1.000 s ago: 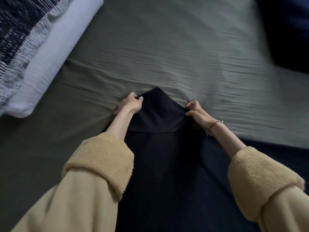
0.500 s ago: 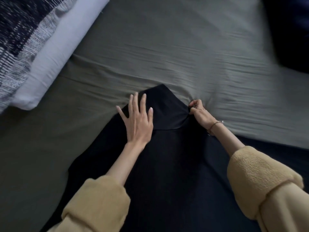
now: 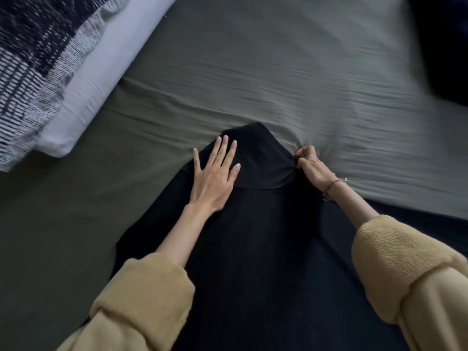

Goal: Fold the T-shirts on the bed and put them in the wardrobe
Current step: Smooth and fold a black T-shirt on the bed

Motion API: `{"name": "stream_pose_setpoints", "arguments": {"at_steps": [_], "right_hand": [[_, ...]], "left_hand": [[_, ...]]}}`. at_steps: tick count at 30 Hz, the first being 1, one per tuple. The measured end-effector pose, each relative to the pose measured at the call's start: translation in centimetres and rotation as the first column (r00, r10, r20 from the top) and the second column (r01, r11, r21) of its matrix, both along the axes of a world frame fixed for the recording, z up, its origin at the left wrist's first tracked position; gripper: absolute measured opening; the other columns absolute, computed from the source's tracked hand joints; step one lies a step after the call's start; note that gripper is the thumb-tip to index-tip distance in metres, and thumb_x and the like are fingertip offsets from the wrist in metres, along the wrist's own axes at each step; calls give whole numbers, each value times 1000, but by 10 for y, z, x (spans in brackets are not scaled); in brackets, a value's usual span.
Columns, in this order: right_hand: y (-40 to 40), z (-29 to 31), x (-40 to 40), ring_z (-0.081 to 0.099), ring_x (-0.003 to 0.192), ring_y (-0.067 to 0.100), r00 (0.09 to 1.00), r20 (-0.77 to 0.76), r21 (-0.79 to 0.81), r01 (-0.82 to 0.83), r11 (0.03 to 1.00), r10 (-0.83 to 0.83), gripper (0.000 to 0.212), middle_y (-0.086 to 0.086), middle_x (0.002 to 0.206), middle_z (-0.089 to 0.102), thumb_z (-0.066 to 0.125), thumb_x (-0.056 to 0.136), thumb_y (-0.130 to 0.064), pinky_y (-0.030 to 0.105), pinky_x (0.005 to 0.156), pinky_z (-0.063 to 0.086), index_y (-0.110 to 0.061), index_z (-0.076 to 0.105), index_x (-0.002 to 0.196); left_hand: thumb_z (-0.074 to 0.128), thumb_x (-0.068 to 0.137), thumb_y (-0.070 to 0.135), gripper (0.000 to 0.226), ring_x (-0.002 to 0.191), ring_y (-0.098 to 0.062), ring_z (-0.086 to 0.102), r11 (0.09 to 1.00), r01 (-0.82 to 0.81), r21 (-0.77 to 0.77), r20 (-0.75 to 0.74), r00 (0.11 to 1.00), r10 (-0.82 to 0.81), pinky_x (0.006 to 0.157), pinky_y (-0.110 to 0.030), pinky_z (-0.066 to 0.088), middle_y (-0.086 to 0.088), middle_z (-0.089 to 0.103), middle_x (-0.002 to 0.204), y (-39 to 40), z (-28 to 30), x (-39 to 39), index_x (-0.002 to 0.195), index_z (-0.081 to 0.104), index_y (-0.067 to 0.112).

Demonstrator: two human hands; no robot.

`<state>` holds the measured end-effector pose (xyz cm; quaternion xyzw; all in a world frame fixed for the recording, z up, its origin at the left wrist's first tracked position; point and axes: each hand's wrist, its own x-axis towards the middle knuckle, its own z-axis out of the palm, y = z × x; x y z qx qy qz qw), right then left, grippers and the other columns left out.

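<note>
A black T-shirt [image 3: 266, 244] lies spread on the olive-green bed sheet [image 3: 253, 84], running from the bottom of the view up to a folded-over flap at the middle. My left hand [image 3: 215, 176] lies flat on the shirt's upper left part, fingers straight and spread, tips on the flap. My right hand [image 3: 312, 165] pinches the right corner of that flap at the shirt's edge, fingers curled; a thin bracelet sits on its wrist. Both forearms wear rolled-up tan sleeves.
A white pillow [image 3: 101, 79] with a dark patterned cover [image 3: 35, 54] over it lies at the upper left. A dark blue mass of fabric [image 3: 443, 46] fills the upper right corner. More dark cloth [image 3: 430, 224] extends along the right side behind my right arm.
My left hand let go of the flap's left corner, drew back and flattened onto the shirt with fingers spread. My right hand kept its pinch on the right corner.
</note>
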<state>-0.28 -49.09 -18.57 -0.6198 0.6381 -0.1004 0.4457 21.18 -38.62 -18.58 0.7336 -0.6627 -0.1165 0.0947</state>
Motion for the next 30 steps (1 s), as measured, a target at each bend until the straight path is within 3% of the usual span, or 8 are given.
{"name": "stream_pose_setpoints", "arguments": {"at_steps": [3, 9, 13, 17, 21, 26, 28, 30], "right_hand": [[1, 2, 1, 43, 94, 20, 1000, -15, -3, 1, 1000, -1, 16, -14, 78, 45, 39, 86, -14, 50, 101, 29, -27, 38, 96], [4, 2, -2, 47, 91, 18, 1000, 20, -84, 20, 996, -18, 17, -14, 75, 47, 46, 87, -16, 50, 100, 34, -27, 44, 100], [18, 10, -5, 47, 108, 27, 999, 10, -267, 51, 962, -50, 27, 4, 103, 54, 51, 89, -14, 48, 102, 33, -12, 50, 116], [69, 21, 3, 33, 134, 14, 936, -332, -638, -316, 702, 120, 45, 0, 143, 43, 33, 90, -35, 42, 107, 10, -19, 49, 129], [118, 5, 20, 11, 140, 1, 750, -517, -556, -660, 505, 412, 55, -5, 154, 26, 22, 96, -43, 57, 111, -2, -22, 33, 145], [130, -6, 16, -10, 142, 1, 729, -588, -452, -656, 605, 351, 62, -9, 157, -5, 6, 92, -52, 55, 106, -19, -27, 1, 148], [137, -2, 12, -13, 141, 1, 740, -591, -443, -630, 637, 321, 63, -8, 156, -7, 4, 92, -53, 56, 106, -20, -25, 0, 148], [146, 0, 6, -18, 139, 0, 754, -593, -416, -587, 694, 282, 67, -10, 155, -14, -2, 88, -55, 55, 106, -21, -25, -6, 147]], "left_hand": [[8, 96, 48, 59, 143, -3, -11, 996, 28, -84, 33, 999, -26, 111, -45, -20, 8, -7, 157, 27, -1, -5, 150, 1, 25], [20, 103, 38, 51, 144, -2, -9, 986, 120, 113, -63, 992, -113, 116, -42, -11, 9, -5, 159, 10, 7, 11, 151, 4, 30], [34, 101, 27, 49, 143, -17, 20, 968, -231, -101, -33, 973, 229, 113, -47, 14, -3, 25, 155, 33, 11, 23, 148, 26, 18], [45, 97, 28, 27, 115, -30, 43, 891, -432, -140, 40, 896, 441, 89, -47, 37, -13, 50, 120, 58, 10, 47, 114, 54, 9], [41, 100, 29, 28, 108, -34, 46, 957, -278, -84, 73, 956, 284, 83, -48, 40, -17, 55, 111, 45, 8, 69, 105, 52, 4], [37, 101, 30, 29, 107, -34, 48, 933, -320, -163, 90, 937, 337, 81, -48, 40, -17, 55, 114, 52, 7, 67, 114, 48, 7], [34, 100, 32, 39, 114, -33, 46, 900, -373, -226, 101, 910, 402, 93, -50, 35, -16, 52, 124, 66, 5, 49, 128, 46, 8], [30, 100, 39, 53, 133, -29, 36, 926, -308, -221, 70, 942, 329, 111, -56, 15, -13, 39, 145, 82, 1, 27, 144, 34, 11]]}}
